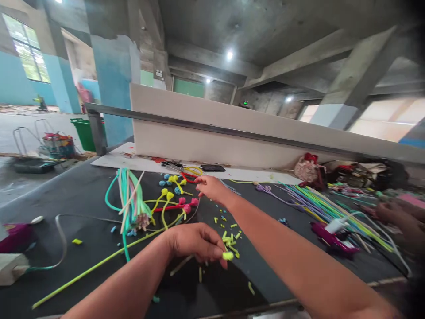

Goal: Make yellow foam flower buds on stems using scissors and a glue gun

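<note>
- Fingers of the left hand [201, 243] are closed in a pinch; a short yellow-green fuzzy piece [227, 256] is gripped at their tips, above the dark table [83, 188], near the front edge.
- Across the table the right hand [210, 188] is stretched out, its fingertips at or just beside a red handle [188, 177]; whether this is grasped cannot be told.
- Shaping appears done on several stems; yellow-tipped stems [170, 195], pink-tipped stems [187, 208] and blue balls [177, 191] are grouped beyond the left hand; by contrast, the pinched piece seems only partly worked.
- Some cutting has evidently been done; yellow-green clippings [229, 240] are strewn beside the pinched piece.
- Much seems left unworked; a long yellow-green stem [78, 276] is laid slantwise, a bundle of stems [136, 199] is stacked at the left, and more straight stems [310, 201] are spread at the right, near a co-worker's hands [395, 215].
</note>
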Demonstrator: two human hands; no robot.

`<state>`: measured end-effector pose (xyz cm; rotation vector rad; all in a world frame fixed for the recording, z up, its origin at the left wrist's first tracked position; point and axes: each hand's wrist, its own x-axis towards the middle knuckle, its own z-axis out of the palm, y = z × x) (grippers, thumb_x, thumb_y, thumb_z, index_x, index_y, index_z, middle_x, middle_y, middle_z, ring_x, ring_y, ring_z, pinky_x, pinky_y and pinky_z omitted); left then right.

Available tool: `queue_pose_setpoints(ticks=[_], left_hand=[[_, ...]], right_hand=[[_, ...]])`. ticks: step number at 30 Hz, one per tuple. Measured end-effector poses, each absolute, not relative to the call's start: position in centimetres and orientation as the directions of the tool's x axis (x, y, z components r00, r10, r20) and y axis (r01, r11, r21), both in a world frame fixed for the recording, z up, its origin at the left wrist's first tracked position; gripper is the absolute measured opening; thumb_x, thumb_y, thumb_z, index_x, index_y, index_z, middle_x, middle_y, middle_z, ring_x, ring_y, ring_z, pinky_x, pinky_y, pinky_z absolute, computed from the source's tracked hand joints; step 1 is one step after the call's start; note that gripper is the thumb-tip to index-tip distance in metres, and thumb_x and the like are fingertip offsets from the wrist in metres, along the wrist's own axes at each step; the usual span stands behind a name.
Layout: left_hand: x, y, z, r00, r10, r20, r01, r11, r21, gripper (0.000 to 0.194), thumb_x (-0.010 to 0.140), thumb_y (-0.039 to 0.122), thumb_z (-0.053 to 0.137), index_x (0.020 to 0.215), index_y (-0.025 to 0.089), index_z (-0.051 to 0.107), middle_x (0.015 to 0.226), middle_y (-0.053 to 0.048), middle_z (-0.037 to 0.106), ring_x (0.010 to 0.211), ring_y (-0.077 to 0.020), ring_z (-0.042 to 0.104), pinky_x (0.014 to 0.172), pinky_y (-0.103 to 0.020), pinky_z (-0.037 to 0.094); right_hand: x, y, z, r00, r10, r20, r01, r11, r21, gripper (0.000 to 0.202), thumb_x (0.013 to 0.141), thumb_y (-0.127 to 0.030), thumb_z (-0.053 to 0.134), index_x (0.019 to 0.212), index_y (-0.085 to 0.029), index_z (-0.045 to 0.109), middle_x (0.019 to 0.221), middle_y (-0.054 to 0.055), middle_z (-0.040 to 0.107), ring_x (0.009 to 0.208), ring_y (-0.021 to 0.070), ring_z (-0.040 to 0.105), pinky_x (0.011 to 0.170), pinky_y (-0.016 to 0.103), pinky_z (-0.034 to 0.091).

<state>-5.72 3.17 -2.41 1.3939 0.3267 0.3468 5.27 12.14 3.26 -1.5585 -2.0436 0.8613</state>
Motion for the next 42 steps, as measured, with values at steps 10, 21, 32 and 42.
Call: queue_pose_setpoints(ticks=[10, 21, 32, 42], left_hand=[[-4.2, 3.7, -3.5, 0.572, 0.819, -0.042, -0.245, 0.220, 0.944, 0.026, 0.075, 0.038, 0.062, 0.073, 0.012, 0.057, 0.058, 0.005, 0.045, 0.038, -0.0014, 0.031, 0.035, -0.015, 0.020], [-3.0, 3.6, -4.0, 0.425, 0.900, -0.100, -0.053, 0.135, 0.989, 0.027, 0.073, 0.039, 0.063, 0.070, 0.014, 0.053, 0.050, 0.004, 0.050, 0.038, -0.0041, 0.041, 0.033, -0.013, 0.028], [-2.4, 2.3, -2.3, 0.485, 0.870, -0.083, -0.206, 0.206, 0.957, 0.031, 0.076, 0.040, 0.061, 0.066, 0.012, 0.051, 0.059, 0.003, 0.049, 0.038, 0.0003, 0.029, 0.036, -0.015, 0.015], [-1.9, 1.1, -1.7, 0.500, 0.860, -0.106, -0.259, 0.265, 0.929, 0.027, 0.072, 0.035, 0.067, 0.068, 0.012, 0.053, 0.054, 0.004, 0.047, 0.038, 0.0003, 0.030, 0.036, -0.015, 0.015]], right_hand=[[16.3, 5.6, -1.7, -0.019, 0.983, 0.182, 0.538, 0.164, -0.827, 0.023, 0.078, -0.016, 0.044, 0.094, -0.016, 0.061, 0.072, 0.001, 0.062, 0.054, 0.0122, 0.058, 0.059, 0.027, 0.047], [15.0, 3.2, -2.8, -0.211, 0.959, 0.192, 0.404, 0.264, -0.876, 0.023, 0.076, -0.027, 0.057, 0.096, -0.021, 0.066, 0.075, 0.001, 0.067, 0.065, 0.0152, 0.060, 0.061, 0.026, 0.047], [14.6, 2.7, -1.7, -0.282, 0.806, 0.520, 0.348, 0.591, -0.728, 0.008, 0.074, -0.022, 0.065, 0.066, -0.023, 0.065, 0.067, 0.000, 0.061, 0.066, 0.0148, 0.056, 0.066, 0.028, 0.043], [14.2, 1.6, -0.7, -0.226, 0.830, 0.510, 0.312, 0.557, -0.769, 0.013, 0.076, -0.023, 0.061, 0.063, -0.021, 0.063, 0.063, 0.000, 0.060, 0.062, 0.0151, 0.056, 0.062, 0.028, 0.042]])
